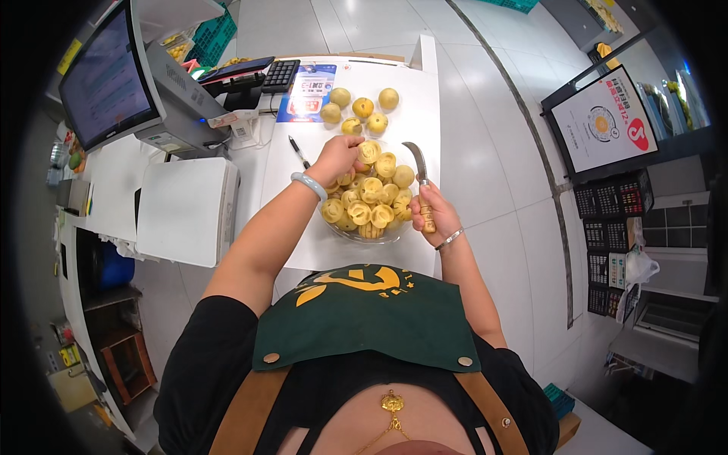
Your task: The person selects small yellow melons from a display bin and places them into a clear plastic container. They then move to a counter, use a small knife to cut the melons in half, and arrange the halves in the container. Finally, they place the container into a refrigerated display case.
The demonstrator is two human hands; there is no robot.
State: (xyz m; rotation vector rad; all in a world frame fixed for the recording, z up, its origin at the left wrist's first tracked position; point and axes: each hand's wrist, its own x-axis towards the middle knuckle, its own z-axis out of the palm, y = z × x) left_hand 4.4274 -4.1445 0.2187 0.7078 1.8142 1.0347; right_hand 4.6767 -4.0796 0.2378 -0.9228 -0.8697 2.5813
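Observation:
My right hand point(437, 211) grips the wooden handle of a small curved, sickle-like knife point(418, 158). Its blade points away from me, to the right of the fruit and apart from it. The fingers of my left hand point(338, 158) pinch the left side of a round yellow fruit point(369, 152) with ring-like marks on its face. Just below, a clear plastic bowl point(375, 240) is heaped with similar yellow fruits point(372, 189), several with cut or ringed faces. Beyond my left hand, several whole yellow fruits point(363, 107) lie loose on the white table point(418, 94).
A black pen point(297, 149) lies left of my left hand. A printed sheet point(310, 91), a numeric keypad point(281, 75) and a monitor point(111, 74) stand further left. A white lidded box point(185, 207) is beside the table. Right, past the tiled floor point(483, 136), are a sign point(604, 119) and black crates point(614, 196).

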